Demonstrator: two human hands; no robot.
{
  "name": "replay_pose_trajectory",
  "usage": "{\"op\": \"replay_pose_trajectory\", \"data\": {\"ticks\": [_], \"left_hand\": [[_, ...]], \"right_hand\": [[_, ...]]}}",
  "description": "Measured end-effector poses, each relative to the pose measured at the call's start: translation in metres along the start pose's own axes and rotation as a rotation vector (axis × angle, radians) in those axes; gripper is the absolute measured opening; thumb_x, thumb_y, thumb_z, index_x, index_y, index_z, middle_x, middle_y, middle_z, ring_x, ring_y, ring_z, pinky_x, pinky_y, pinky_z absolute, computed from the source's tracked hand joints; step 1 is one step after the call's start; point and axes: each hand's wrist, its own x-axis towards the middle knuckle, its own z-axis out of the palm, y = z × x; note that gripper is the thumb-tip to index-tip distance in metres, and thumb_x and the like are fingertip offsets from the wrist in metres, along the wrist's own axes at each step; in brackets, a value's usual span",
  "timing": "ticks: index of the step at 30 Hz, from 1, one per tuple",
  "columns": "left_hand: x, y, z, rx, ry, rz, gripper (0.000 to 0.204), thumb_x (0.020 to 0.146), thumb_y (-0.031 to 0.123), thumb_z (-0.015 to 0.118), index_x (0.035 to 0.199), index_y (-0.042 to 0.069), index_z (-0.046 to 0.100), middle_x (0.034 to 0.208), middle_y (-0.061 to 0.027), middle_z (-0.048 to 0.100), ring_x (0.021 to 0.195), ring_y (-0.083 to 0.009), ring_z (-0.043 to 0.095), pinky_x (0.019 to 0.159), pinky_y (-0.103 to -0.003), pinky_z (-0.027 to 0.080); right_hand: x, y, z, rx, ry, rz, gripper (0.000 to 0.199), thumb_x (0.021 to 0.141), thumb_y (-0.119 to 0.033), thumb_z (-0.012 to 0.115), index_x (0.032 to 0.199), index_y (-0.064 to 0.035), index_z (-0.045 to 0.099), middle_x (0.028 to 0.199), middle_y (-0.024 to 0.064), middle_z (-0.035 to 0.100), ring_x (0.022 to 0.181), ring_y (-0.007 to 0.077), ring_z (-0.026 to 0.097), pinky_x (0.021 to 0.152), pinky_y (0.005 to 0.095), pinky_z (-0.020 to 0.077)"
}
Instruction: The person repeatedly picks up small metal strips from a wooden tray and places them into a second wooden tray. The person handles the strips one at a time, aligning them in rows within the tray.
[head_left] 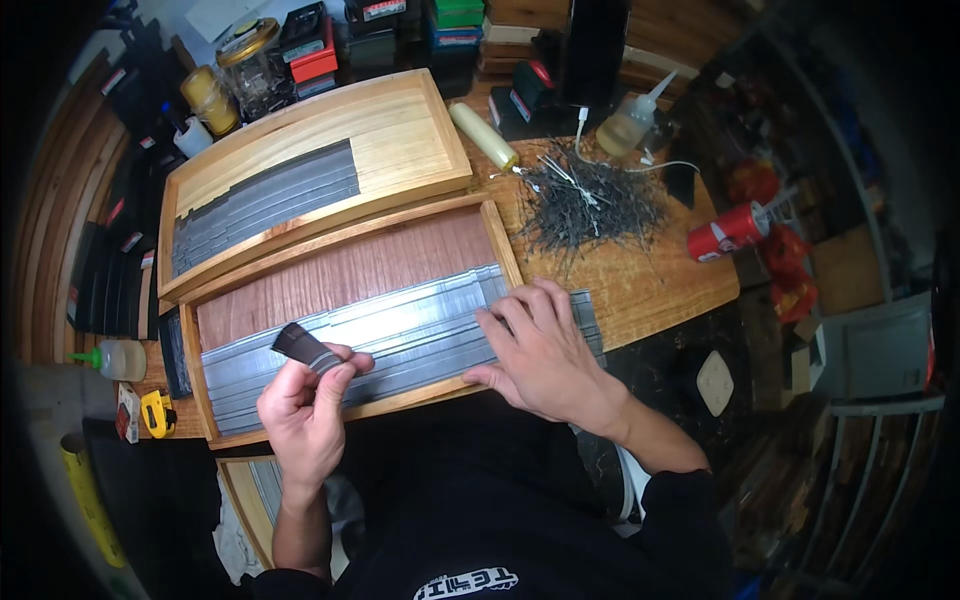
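The right hand (pixel 545 355), nearest the camera, lay flat with fingers spread on the grey strips (pixel 400 330), presumably to steady them in the near wooden tray (pixel 340 265) on the desk (pixel 640 285). The left hand (pixel 305 410) pinched a small dark strip piece (pixel 305 348) above the tray.

dark strip piece and grey metal strips in a wooden tray, lower centre of the frame

a small dark strip piece (pixel 308 349), short and flat with a paler band near one end, is pinched at the fingertips of the left hand (pixel 305 410), tilted, raised just above the tray, lower left of centre. long grey metal strips (pixel 400 325) lie flat, side by side, running left to right across the near half of the reddish-brown wooden tray (pixel 340 262); their right ends overhang the tray's right rim, under the flat right hand (pixel 540 355).
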Motion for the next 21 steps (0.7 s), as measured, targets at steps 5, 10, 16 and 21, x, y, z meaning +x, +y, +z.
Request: {"op": "replay_pose_trajectory", "data": {"ticks": [5,10,16,21], "left_hand": [[0.003,-0.014,0.000,0.096,-0.033,-0.035,0.010,0.105,-0.001,0.069,0.112,-0.007,0.073,0.102,-0.0120,0.079,0.097,-0.0178,0.077,0.091,-0.032,0.061],[0.002,-0.016,0.000,0.136,-0.023,-0.050,0.011,0.105,0.001,0.070,0.112,-0.006,0.073,0.100,-0.0119,0.080,0.096,-0.0180,0.077,0.091,-0.032,0.061],[0.002,-0.017,0.002,0.065,0.014,-0.105,0.012,0.106,0.002,0.070,0.114,-0.007,0.073,0.101,-0.0141,0.081,0.096,-0.0182,0.078,0.090,-0.031,0.061],[0.002,-0.019,0.000,0.092,-0.003,-0.087,0.013,0.106,0.002,0.070,0.115,-0.006,0.073,0.100,-0.0136,0.081,0.095,-0.0180,0.078,0.089,-0.031,0.061]], "right_hand": [[-0.008,0.001,0.014,-0.105,-0.018,-0.028,0.082,0.096,-0.070,0.065,0.115,0.0090,0.074,0.113,0.0171,0.065,0.125,0.0342,0.054,0.122,0.0610,0.0287],[-0.009,-0.005,0.016,-0.208,-0.001,0.026,0.085,0.094,-0.075,0.064,0.106,0.0082,0.074,0.111,0.0183,0.065,0.128,0.0386,0.052,0.123,0.0688,0.0221],[0.004,-0.015,0.023,-0.117,0.020,0.062,0.080,0.094,-0.074,0.066,0.096,0.0061,0.073,0.106,0.0178,0.065,0.126,0.0381,0.053,0.122,0.0683,0.0235],[0.006,-0.018,0.029,-0.015,0.094,0.024,0.077,0.094,-0.070,0.069,0.098,0.0069,0.073,0.105,0.0173,0.064,0.121,0.0369,0.054,0.118,0.0638,0.0302]]}}
